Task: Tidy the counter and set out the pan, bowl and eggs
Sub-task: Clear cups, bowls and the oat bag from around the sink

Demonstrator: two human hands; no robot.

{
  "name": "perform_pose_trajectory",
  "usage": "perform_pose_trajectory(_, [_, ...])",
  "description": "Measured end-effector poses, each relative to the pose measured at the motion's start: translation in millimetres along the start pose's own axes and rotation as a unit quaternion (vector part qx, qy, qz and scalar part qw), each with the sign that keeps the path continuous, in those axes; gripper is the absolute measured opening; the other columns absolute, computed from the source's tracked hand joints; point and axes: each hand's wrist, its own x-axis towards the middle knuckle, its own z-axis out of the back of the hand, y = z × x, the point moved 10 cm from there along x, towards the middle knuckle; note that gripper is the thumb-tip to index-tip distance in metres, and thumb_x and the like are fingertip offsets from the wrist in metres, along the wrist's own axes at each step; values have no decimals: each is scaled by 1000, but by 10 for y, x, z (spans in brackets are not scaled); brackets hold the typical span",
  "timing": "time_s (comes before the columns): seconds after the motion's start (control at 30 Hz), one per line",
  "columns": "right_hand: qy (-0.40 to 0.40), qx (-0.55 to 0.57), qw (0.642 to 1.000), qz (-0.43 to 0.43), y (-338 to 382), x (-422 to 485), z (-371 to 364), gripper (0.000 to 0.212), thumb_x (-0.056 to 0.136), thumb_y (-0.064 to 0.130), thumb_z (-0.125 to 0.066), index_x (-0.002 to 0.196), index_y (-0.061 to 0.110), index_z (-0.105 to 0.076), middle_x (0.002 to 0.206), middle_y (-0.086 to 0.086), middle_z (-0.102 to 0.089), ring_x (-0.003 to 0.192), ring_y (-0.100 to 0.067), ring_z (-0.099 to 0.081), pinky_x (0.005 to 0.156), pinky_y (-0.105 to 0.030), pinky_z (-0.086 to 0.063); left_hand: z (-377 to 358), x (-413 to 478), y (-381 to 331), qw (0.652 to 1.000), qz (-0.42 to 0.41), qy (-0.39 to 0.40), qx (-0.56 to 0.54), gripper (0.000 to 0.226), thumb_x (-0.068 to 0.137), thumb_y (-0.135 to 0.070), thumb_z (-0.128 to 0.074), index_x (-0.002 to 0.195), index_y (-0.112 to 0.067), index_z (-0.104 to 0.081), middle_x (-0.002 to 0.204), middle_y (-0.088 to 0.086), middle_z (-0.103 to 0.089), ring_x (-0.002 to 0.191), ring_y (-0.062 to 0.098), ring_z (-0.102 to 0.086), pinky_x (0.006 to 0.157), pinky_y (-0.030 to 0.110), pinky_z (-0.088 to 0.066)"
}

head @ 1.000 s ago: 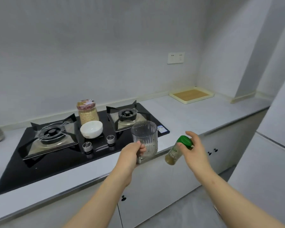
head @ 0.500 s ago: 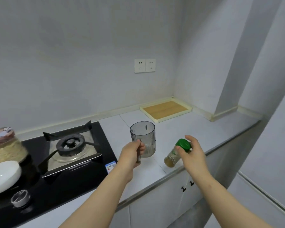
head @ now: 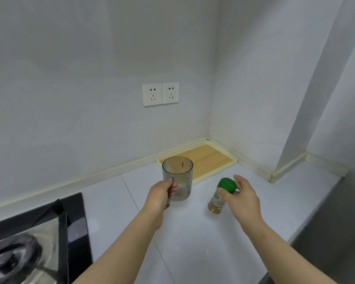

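My left hand [head: 162, 193] grips a clear grey ribbed plastic cup [head: 178, 177] by its side and holds it upright above the counter [head: 193, 232]. My right hand [head: 242, 195] holds a small spice bottle [head: 218, 198] with a green cap by the cap; the bottle tilts slightly, its base low over the counter. Both hang in front of a cream tray with a wooden board [head: 211, 158] in the back corner. No pan, bowl or eggs are in view.
The gas hob [head: 29, 242] with one burner fills the lower left. A double wall socket [head: 160, 94] sits above the counter. The walls meet in a corner at the back right; the counter edge runs down the right side.
The view has swung right, away from the hob, jar and white bowl. Both hands have carried the cup and bottle toward the back corner near the tray.
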Motion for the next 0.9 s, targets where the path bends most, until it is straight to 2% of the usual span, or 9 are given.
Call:
perform_pose_trajectory(0.13, [1,4,1000,-7,-40,521,-107,55,82,19,-71,132,17,-49,122,-3,-58,102,-16,-52,84,-25,-40,-183,501,-132,999,-22,6,30,23,97,-23,-44,78,-18,-56,86,-3,-54,77,9,-45,69,21,-33])
perform_pose_trajectory(0.27, [8,5,1000,1,-39,1082,-218,49,82,18,-71,127,16,-52,108,2,-58,98,-14,-52,81,-24,-38,-300,1009,-187,1000,-15,-12,21,26,98,-21,-43,77,-18,-58,86,-3,-56,79,9,-47,80,26,-35])
perform_pose_trajectory(0.4, [25,-1,1000,12,-47,1655,-345,43,82,16,-70,122,15,-54,94,9,-55,92,-13,-54,76,-21,-38,-431,1461,-156,999,5,-39,29,26,98,-19,-44,76,-17,-58,85,2,-55,83,15,-48,73,25,-36])
perform_pose_trajectory(0.47, [41,-5,999,19,-68,1915,-416,41,81,15,-71,119,15,-56,99,7,-59,93,-14,-57,71,-19,-41,-526,1650,-160,998,18,-47,40,26,98,-18,-43,75,-17,-56,82,2,-54,81,16,-47,67,23,-35])
perform_pose_trajectory(0.63, [65,-26,997,25,-141,2525,-546,43,79,17,-73,119,15,-57,110,0,-62,103,-19,-58,82,-25,-42,-737,2107,-206,995,30,-91,29,25,99,-17,-40,82,-13,-58,78,2,-55,67,13,-45,60,25,-34])
perform_pose_trajectory(0.73, [84,-44,995,38,-166,2780,-652,42,80,19,-72,118,16,-57,105,4,-60,98,-17,-57,74,-20,-41,-715,2291,-142,990,35,-137,12,26,99,-16,-41,110,-3,-60,99,13,-62,77,16,-49,69,26,-36])
perform_pose_trajectory(0.8, [103,-54,992,44,-172,2881,-780,40,82,19,-71,118,16,-55,96,9,-53,93,-13,-53,70,-20,-37,-607,2360,-94,985,43,-164,14,31,98,-16,-42,117,4,-58,119,21,-61,86,17,-48,78,24,-33])
perform_pose_trajectory(0.83, [116,-56,991,47,-162,2915,-865,39,83,19,-70,119,17,-53,94,10,-50,93,-12,-51,72,-20,-36,-550,2400,-66,984,48,-169,14,31,98,-16,-42,115,4,-59,121,21,-60,89,18,-47,79,25,-33])
perform_pose_trajectory(0.9, [138,-55,987,54,-139,2978,-1057,39,83,17,-69,118,17,-53,95,9,-51,92,-11,-51,72,-18,-36,-438,2498,-25,983,53,-174,19,23,97,-16,-44,99,-4,-63,107,18,-63,86,20,-49,78,27,-35])
